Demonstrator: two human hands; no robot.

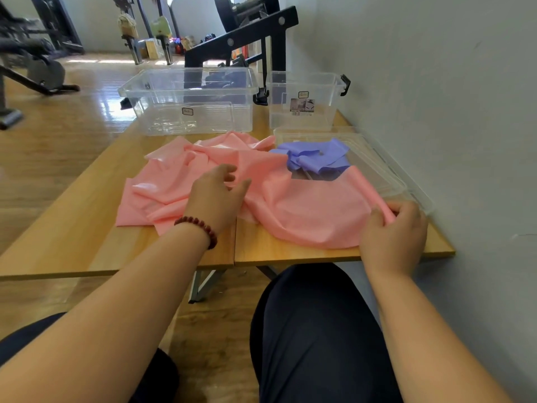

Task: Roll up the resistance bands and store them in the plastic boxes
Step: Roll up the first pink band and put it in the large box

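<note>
Crumpled pink band (pixel 305 210), thin and glossy, sprawls across the wooden table (pixel 72 228); the left hand (pixel 218 196) rests on it with fingers loosely spread, the right hand (pixel 395 225) pinches its near end. Behind stand a wide clear box (pixel 189 100) and a tall clear box (pixel 302 100), both seemingly empty. Purple band (pixel 316 158) lies bunched on a clear lid (pixel 377 167).
</note>
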